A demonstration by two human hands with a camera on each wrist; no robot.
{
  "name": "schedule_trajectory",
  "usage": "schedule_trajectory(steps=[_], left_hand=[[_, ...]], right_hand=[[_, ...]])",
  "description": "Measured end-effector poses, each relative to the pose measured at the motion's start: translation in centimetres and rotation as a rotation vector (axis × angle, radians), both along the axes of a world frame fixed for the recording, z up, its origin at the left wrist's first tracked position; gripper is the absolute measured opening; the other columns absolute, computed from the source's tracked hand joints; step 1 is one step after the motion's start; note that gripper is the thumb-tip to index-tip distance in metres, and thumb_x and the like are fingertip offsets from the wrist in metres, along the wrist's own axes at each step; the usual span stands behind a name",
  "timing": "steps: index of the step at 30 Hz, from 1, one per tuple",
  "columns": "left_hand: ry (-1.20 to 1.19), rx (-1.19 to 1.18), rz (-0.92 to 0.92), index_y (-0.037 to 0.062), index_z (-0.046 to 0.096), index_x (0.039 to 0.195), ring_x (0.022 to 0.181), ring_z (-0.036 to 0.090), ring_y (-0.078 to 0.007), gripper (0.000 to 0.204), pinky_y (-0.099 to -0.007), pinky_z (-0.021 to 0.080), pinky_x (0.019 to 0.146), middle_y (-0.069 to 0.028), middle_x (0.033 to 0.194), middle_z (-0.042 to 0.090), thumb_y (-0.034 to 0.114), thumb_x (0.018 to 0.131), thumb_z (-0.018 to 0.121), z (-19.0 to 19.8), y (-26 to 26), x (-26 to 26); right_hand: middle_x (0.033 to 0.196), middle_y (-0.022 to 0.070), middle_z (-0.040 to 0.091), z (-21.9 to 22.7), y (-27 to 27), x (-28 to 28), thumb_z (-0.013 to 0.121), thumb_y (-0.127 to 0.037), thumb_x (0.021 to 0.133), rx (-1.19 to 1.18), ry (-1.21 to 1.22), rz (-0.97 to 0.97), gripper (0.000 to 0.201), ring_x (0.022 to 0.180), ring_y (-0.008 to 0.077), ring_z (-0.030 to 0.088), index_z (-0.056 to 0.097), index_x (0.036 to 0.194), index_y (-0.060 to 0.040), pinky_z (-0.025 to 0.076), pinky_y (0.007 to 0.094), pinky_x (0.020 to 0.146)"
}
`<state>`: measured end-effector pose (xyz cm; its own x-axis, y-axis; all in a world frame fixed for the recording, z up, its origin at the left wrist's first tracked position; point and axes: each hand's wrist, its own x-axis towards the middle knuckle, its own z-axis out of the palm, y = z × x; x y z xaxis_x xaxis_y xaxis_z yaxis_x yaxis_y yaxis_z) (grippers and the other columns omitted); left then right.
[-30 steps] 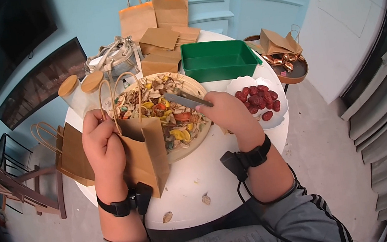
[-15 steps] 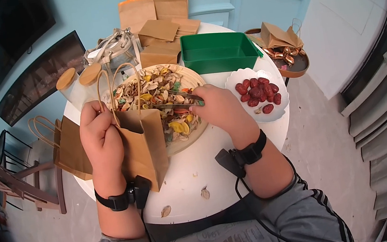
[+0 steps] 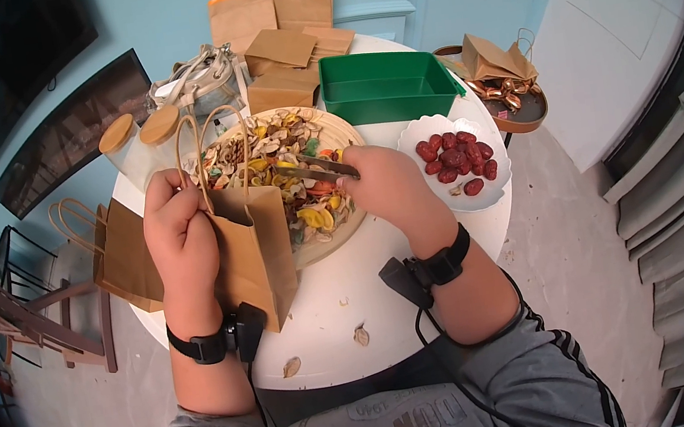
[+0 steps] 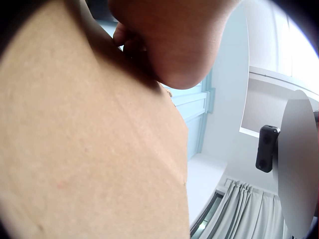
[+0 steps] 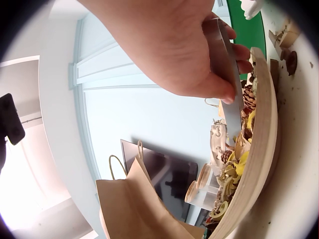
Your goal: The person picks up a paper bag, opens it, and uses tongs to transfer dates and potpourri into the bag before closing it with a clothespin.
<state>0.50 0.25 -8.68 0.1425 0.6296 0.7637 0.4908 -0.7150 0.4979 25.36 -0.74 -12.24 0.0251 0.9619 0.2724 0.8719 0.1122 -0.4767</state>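
My left hand [image 3: 181, 240] grips the top edge of an upright brown paper bag [image 3: 253, 252], by its twisted handle; in the left wrist view the bag [image 4: 89, 144] fills the left side. My right hand [image 3: 395, 188] pinches metal tongs [image 3: 320, 167], whose tips reach into dried petals and slices [image 3: 314, 217] in a round wooden tray [image 3: 341, 132]. In the right wrist view, the hand [image 5: 174, 50] holds the tongs [image 5: 230, 84] over the tray's rim [image 5: 269, 124], with a pinecone [image 5: 249, 97] close by. Whether anything is between the tips cannot be told.
A green box [image 3: 388, 106] stands behind the tray, and a white plate [image 3: 492, 192] of red dates [image 3: 452, 159] lies right. Lidded jars [image 3: 121, 148], a handbag [image 3: 206, 84] and more paper bags [image 3: 129, 256] surround the tray. Loose petals [image 3: 362, 335] lie near the front edge.
The right hand has moved slightly left, and the tongs have gone down into the dried pieces. The left hand still grips the bag. The whole view has shifted a little.
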Motion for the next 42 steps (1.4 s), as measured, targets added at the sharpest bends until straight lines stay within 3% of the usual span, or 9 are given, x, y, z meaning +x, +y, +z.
schedule_trajectory(steps=[10,12,15,19,22,25,29,33,42], left_hand=[[-0.032,0.005,0.012,-0.0042,0.050,0.070,0.075,0.049,-0.0229,0.011,-0.0254,0.040,0.069,-0.0102,0.081,0.047,-0.011,0.066,0.042,-0.3,0.3,-0.2],[-0.032,-0.015,0.005,-0.0041,0.051,0.070,0.076,0.049,-0.0233,0.011,-0.0258,0.040,0.069,-0.0105,0.082,0.048,-0.011,0.067,0.042,-0.3,0.3,-0.2],[-0.025,0.009,0.005,-0.0040,0.053,0.070,0.077,0.050,-0.0238,0.012,-0.0265,0.041,0.070,-0.0110,0.082,0.049,-0.011,0.067,0.043,-0.1,0.1,-0.1],[-0.023,0.004,-0.008,-0.0036,0.054,0.069,0.076,0.052,-0.0252,0.012,-0.0275,0.042,0.068,-0.0120,0.082,0.051,-0.010,0.067,0.044,0.1,-0.1,0.0],[-0.011,0.008,0.000,-0.0028,0.054,0.067,0.074,0.053,-0.0270,0.011,-0.0295,0.044,0.066,-0.0128,0.081,0.052,-0.009,0.066,0.045,0.1,-0.3,0.2],[0.019,0.065,-0.001,-0.0009,0.056,0.065,0.073,0.055,-0.0296,0.011,-0.0329,0.046,0.065,-0.0134,0.081,0.053,-0.008,0.065,0.047,0.0,-0.4,0.6],[0.050,0.098,0.011,0.0012,0.057,0.064,0.071,0.055,-0.0297,0.012,-0.0347,0.046,0.062,-0.0124,0.080,0.052,-0.008,0.063,0.049,-0.2,-0.9,0.9],[0.058,0.111,0.012,0.0015,0.058,0.063,0.070,0.055,-0.0286,0.013,-0.0348,0.046,0.060,-0.0122,0.080,0.052,-0.008,0.062,0.049,-0.2,-0.8,1.0],[0.078,0.096,0.012,0.0012,0.058,0.063,0.070,0.055,-0.0297,0.012,-0.0357,0.046,0.061,-0.0127,0.081,0.052,-0.007,0.062,0.049,-0.1,-1.0,1.1]], right_hand=[[0.082,0.0165,0.063,0.4,0.0,0.2,0.065,-0.021,0.082,0.060,0.156,-0.039,0.019,0.079,0.0369,0.061,0.059,0.086,-0.0031,0.048,0.0452,0.068],[0.076,0.0155,0.063,0.2,0.3,0.7,0.067,-0.021,0.084,0.103,0.271,-0.046,0.021,0.071,0.0265,0.062,0.062,0.093,-0.0025,0.047,0.0358,0.064],[0.078,0.0134,0.063,0.4,0.1,0.8,0.068,-0.019,0.083,0.179,0.363,-0.032,0.023,0.071,0.0221,0.060,0.062,0.095,-0.0006,0.046,0.0326,0.067],[0.079,0.0149,0.062,1.6,-1.1,0.4,0.067,-0.023,0.082,0.212,0.381,0.012,0.022,0.074,0.0329,0.061,0.061,0.091,-0.0029,0.047,0.0388,0.066],[0.079,0.0136,0.063,1.9,-1.8,0.1,0.068,-0.019,0.083,0.293,0.440,0.051,0.021,0.072,0.0283,0.061,0.062,0.093,-0.0020,0.047,0.0348,0.066],[0.075,0.0061,0.063,2.8,-2.7,0.0,0.069,-0.014,0.083,0.369,0.593,0.100,0.019,0.069,0.0142,0.057,0.064,0.097,-0.0009,0.045,0.0279,0.064],[0.073,0.0042,0.060,3.2,-3.8,0.3,0.069,-0.013,0.083,0.200,0.710,0.224,0.015,0.064,0.0121,0.053,0.064,0.093,-0.0025,0.043,0.0254,0.061],[0.072,0.0045,0.059,3.7,-4.3,-0.5,0.069,-0.013,0.082,0.081,0.497,0.304,0.014,0.065,0.0143,0.054,0.064,0.091,-0.0046,0.043,0.0277,0.060],[0.077,0.0079,0.061,3.8,-3.9,0.2,0.070,-0.015,0.082,0.079,0.425,0.406,0.019,0.070,0.0180,0.056,0.063,0.095,-0.0028,0.044,0.0296,0.062]])
